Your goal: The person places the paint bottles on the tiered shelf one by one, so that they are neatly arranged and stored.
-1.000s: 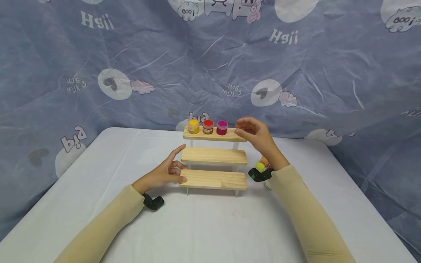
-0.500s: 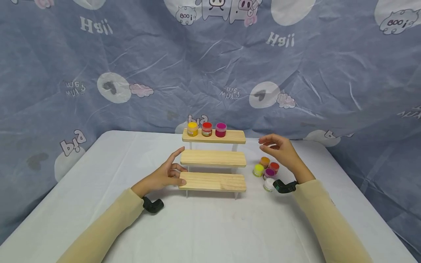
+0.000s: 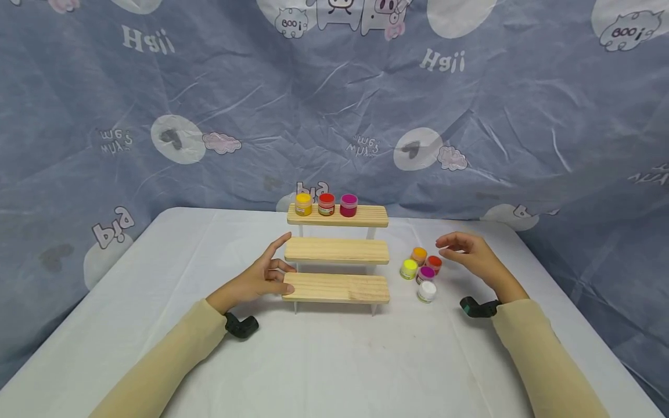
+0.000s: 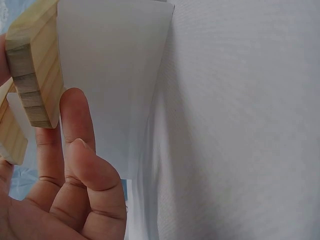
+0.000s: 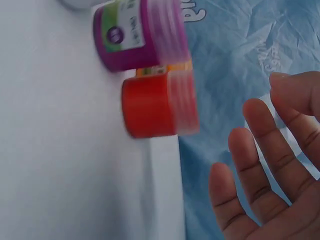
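A three-tier wooden display stand [image 3: 336, 251] stands on the white table. My left hand [image 3: 257, 280] grips the left end of its lowest board [image 4: 42, 65], thumb on top and fingers below; the index finger reaches up by the middle board. Three small paint jars stand on the top board: yellow [image 3: 303, 205], red [image 3: 326, 204] and magenta [image 3: 348, 205]. My right hand [image 3: 473, 255], holding nothing, hovers with relaxed fingers just right of several more jars, nearest the red jar [image 5: 157, 105]. Close by are a purple jar [image 3: 425, 274], an orange jar [image 3: 419, 255], a yellow-green jar [image 3: 409, 269] and a white-lidded jar [image 3: 427, 291].
The white table [image 3: 334, 366] extends around the stand on both sides and in front. Behind it hangs a blue-grey printed cloth [image 3: 292, 116]. White supports [image 4: 110, 75] hold up the boards.
My right hand has moved away from the right end of the top board, rightward and down to beside the loose jars, uncovering them. The left hand stays at the stand.
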